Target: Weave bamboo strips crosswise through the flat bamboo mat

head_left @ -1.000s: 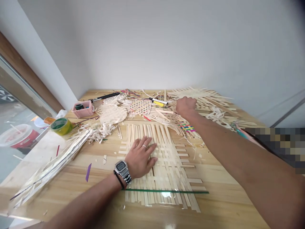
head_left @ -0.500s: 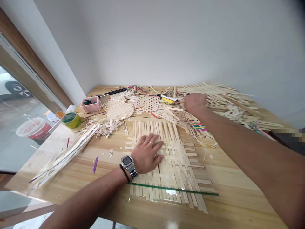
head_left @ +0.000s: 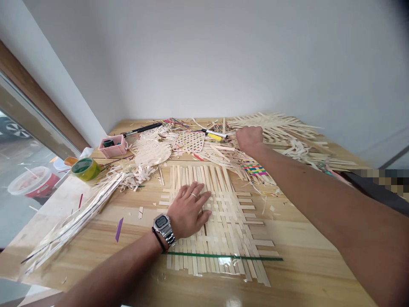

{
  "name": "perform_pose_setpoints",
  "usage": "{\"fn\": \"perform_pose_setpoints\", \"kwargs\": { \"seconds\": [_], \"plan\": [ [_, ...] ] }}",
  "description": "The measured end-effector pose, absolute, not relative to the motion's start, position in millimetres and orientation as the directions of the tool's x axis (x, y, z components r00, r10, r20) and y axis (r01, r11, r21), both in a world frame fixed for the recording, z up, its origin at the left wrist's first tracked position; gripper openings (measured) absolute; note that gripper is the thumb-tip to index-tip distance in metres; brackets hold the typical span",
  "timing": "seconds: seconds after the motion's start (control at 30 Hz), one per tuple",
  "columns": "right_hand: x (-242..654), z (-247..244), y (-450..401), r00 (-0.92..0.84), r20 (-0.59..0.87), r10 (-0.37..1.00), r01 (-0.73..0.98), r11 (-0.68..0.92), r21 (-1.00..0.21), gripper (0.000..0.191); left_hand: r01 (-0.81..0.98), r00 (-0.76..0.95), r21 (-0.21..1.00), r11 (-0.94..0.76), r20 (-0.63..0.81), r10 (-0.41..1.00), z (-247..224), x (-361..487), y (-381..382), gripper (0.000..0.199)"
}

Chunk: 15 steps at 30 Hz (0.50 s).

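My left hand [head_left: 188,209], fingers stretched out, rests flat on a partly woven mat of pale flat strips [head_left: 223,217]. A thin green strip [head_left: 223,256] crosses the mat near its front edge, where clear tape shines. Farther back, my right hand [head_left: 251,140] is closed above the heap of loose strips [head_left: 220,151], its fingertips turned away from view. What it holds, if anything, is hidden. Just left of that hand lie a white marker with a black cap [head_left: 217,134] and a yellow one [head_left: 214,137].
To the left are a pink basket [head_left: 113,146], a yellow-green tape roll [head_left: 85,169], curled shavings [head_left: 137,175] and a bundle of long strips [head_left: 76,221]. A star-shaped weave [head_left: 271,123] spreads at the back right. Beside my right forearm lies a small coloured weave [head_left: 254,169].
The whole scene has shifted left and slightly down as my head turned. Both hands keep about the same places over the table: the left flat, the right closed.
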State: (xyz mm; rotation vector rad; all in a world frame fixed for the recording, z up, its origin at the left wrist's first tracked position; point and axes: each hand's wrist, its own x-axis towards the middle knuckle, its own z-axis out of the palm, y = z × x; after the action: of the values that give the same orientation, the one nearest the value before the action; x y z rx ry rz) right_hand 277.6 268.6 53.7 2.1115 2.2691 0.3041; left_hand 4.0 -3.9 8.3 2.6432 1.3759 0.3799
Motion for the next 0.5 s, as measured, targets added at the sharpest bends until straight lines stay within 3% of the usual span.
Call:
{"fn": "perform_pose_setpoints", "kwargs": {
  "seconds": [0.23, 0.5],
  "plan": [
    [262, 61, 260, -0.014, 0.142, 0.990, 0.983, -0.013, 0.184, 0.042, 0.776, 0.560, 0.230, -0.587, 0.177, 0.809, 7, 3, -1, 0.054],
    [253, 68, 248, -0.220, 0.188, 0.957, 0.966, 0.186, 0.180, 0.045, 0.766, 0.568, 0.222, -0.603, 0.204, 0.797, 4, 1, 1, 0.053]
  ]
}}
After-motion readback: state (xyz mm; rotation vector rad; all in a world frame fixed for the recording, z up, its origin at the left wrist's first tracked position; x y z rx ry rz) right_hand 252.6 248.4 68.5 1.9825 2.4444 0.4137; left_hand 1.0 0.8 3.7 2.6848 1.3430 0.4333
